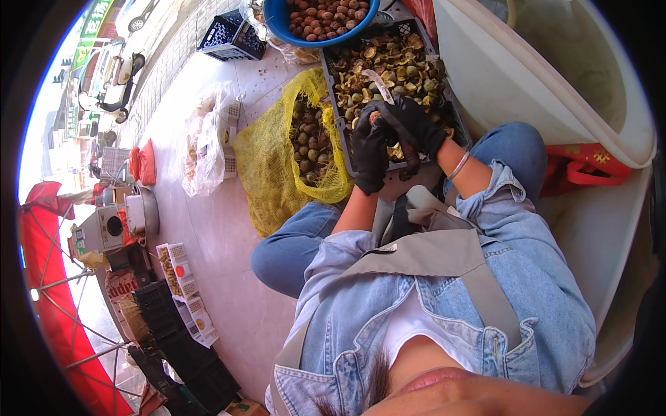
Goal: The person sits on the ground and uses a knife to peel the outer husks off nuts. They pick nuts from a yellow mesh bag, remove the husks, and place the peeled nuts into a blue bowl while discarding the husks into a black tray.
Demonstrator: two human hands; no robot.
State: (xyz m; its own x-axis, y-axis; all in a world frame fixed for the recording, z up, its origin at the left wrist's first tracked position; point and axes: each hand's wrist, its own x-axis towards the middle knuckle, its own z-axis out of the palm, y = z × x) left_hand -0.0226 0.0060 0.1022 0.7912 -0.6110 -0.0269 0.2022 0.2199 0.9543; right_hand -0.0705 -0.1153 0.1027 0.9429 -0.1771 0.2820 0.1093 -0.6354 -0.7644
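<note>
Both my hands wear black gloves and meet over a dark plastic crate [330, 112]. My left hand [370, 151] grips a brown walnut [374, 117], mostly hidden by the fingers. Closed around a knife [380, 87] is my right hand [419, 124]; its pale, stained blade points up and away, and a brown handle shows below the palm. The right fingers lie close against the walnut, so contact between blade and nut cannot be made out. Split green-brown husks [370, 53] and several unhusked walnuts [412, 72] fill the crate.
A yellow mesh sack [270, 151] of dark walnuts lies left of the crate. Beyond it stands a blue basin [276, 34] of husked walnuts. A large white tub [525, 67] rises at right. White baskets [229, 135] under plastic and black crates [171, 322] sit leftward.
</note>
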